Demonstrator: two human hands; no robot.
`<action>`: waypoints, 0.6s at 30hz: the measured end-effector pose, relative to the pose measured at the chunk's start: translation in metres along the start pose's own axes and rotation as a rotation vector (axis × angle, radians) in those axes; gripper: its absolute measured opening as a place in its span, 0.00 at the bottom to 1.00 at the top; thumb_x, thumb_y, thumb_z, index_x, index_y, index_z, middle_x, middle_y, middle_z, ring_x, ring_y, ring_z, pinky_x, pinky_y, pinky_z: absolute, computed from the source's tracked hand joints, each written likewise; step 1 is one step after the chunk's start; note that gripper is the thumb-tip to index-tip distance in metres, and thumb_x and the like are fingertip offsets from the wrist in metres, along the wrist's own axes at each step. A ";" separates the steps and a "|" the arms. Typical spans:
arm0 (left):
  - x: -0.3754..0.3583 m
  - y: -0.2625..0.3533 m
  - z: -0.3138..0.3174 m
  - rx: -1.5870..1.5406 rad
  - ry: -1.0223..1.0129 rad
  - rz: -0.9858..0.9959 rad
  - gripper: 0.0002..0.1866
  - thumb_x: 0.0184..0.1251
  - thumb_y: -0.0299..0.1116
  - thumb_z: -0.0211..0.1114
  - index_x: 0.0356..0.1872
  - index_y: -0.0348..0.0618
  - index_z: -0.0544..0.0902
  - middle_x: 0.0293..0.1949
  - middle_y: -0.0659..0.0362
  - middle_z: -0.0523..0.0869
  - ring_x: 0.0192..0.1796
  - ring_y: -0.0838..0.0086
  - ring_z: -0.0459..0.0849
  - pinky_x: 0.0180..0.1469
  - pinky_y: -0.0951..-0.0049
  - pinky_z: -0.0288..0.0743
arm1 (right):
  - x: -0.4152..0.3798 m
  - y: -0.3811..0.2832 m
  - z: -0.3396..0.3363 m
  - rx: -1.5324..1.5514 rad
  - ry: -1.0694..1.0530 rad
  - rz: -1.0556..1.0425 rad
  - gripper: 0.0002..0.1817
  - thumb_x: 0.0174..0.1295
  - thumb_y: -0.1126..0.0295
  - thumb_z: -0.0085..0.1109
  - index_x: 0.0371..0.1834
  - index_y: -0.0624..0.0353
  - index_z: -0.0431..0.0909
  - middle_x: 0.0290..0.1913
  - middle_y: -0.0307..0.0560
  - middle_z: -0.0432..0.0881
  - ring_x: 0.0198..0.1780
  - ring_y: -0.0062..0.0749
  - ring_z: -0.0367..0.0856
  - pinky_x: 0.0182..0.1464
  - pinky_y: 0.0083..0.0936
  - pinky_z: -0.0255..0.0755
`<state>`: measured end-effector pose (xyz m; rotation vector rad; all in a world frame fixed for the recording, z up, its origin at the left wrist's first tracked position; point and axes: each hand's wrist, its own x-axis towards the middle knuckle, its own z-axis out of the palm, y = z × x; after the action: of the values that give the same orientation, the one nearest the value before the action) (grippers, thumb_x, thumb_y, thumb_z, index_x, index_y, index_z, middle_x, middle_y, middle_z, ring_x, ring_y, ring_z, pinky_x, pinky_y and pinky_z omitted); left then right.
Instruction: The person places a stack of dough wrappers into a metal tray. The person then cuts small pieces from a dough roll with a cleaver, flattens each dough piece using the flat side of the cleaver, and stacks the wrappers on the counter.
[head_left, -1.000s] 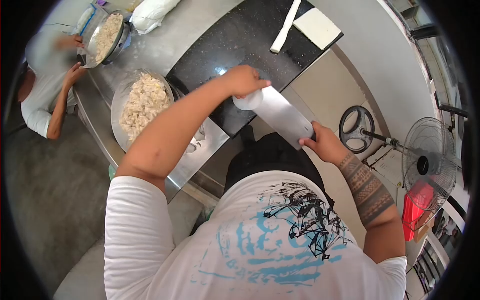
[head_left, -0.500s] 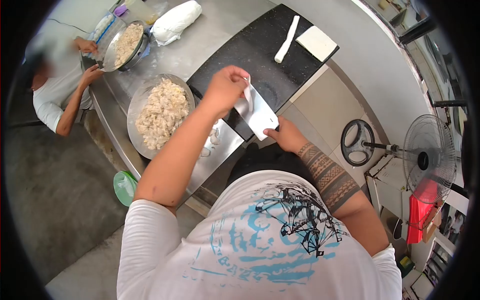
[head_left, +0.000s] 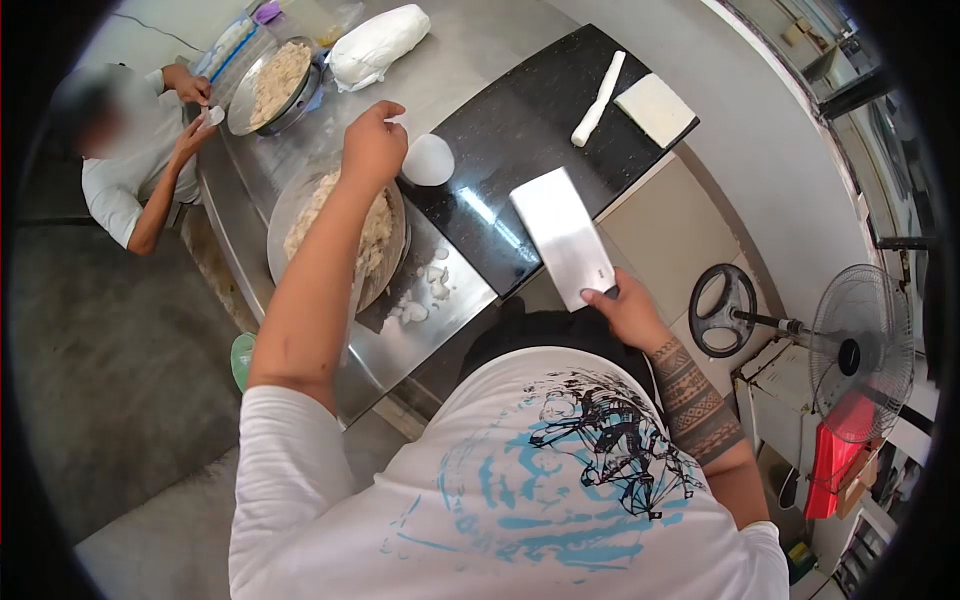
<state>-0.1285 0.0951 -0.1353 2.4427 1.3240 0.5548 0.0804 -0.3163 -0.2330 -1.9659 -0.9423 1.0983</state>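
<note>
My right hand [head_left: 620,305] grips the handle of a cleaver [head_left: 563,235], whose broad shiny blade is held over the near edge of the black board [head_left: 500,150]. A thin, round white dough wrapper [head_left: 428,160] lies at the board's left corner, just right of my left hand [head_left: 375,148]. That hand hovers above the big bowl's far side, index finger extended and the other fingers partly curled. Below my left forearm is a bowl of pale minced filling [head_left: 375,240], partly hidden. A dough rope [head_left: 600,98] and a flat dough slab [head_left: 656,110] rest on the board.
Left of the table a co-worker [head_left: 140,170] handles a small white wrapper beside another bowl of filling [head_left: 280,85]. A white wrapped bundle [head_left: 380,47] lies at the back. Dough scraps [head_left: 425,290] dot the steel table. A fan [head_left: 860,350] stands at right.
My left hand has moved left from the cleaver blade, and the wrapper it held is now at the board's corner. The cleaver has shifted right. The co-worker's hands have left the bowl.
</note>
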 end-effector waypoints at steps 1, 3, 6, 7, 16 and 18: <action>-0.005 0.009 0.003 -0.060 0.062 0.008 0.14 0.71 0.29 0.67 0.54 0.45 0.91 0.45 0.52 0.96 0.46 0.64 0.96 0.51 0.63 0.86 | -0.006 -0.032 -0.019 0.090 -0.008 0.097 0.25 0.75 0.58 0.71 0.63 0.67 0.79 0.34 0.52 0.86 0.30 0.38 0.87 0.36 0.37 0.80; -0.024 0.021 0.039 -0.217 0.067 0.012 0.12 0.71 0.34 0.74 0.51 0.42 0.90 0.43 0.53 0.95 0.43 0.64 0.95 0.50 0.64 0.87 | -0.003 -0.052 -0.043 0.223 0.033 0.116 0.23 0.77 0.61 0.68 0.64 0.66 0.77 0.30 0.47 0.83 0.23 0.29 0.81 0.28 0.32 0.76; -0.061 0.061 0.096 -0.251 0.055 0.166 0.20 0.62 0.36 0.84 0.50 0.40 0.88 0.44 0.51 0.91 0.44 0.61 0.91 0.49 0.61 0.86 | 0.026 -0.064 -0.073 0.167 0.115 -0.005 0.19 0.78 0.65 0.65 0.62 0.65 0.73 0.29 0.50 0.84 0.22 0.36 0.83 0.27 0.38 0.77; -0.072 0.084 0.103 -0.327 -0.042 0.100 0.23 0.61 0.40 0.84 0.52 0.40 0.86 0.49 0.47 0.88 0.49 0.53 0.89 0.54 0.55 0.84 | 0.039 -0.066 -0.080 -0.043 0.177 -0.139 0.17 0.77 0.66 0.65 0.60 0.65 0.73 0.30 0.53 0.84 0.25 0.43 0.84 0.31 0.42 0.78; -0.077 0.095 0.146 -0.380 0.116 -0.003 0.18 0.60 0.27 0.81 0.47 0.40 0.82 0.44 0.49 0.86 0.46 0.51 0.87 0.49 0.54 0.81 | 0.100 -0.155 -0.083 -0.812 0.022 -0.494 0.09 0.77 0.69 0.56 0.50 0.62 0.70 0.35 0.63 0.87 0.39 0.66 0.87 0.43 0.59 0.79; -0.082 0.089 0.136 -0.401 0.120 -0.028 0.15 0.59 0.27 0.79 0.44 0.40 0.83 0.41 0.49 0.87 0.46 0.48 0.87 0.50 0.51 0.81 | 0.104 -0.158 -0.076 -0.851 -0.043 -0.499 0.09 0.76 0.69 0.57 0.49 0.62 0.70 0.35 0.63 0.87 0.38 0.65 0.88 0.44 0.58 0.80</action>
<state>-0.0404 -0.0322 -0.2313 2.0884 1.1559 0.8772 0.1464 -0.1660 -0.1125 -2.1172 -2.0260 0.4687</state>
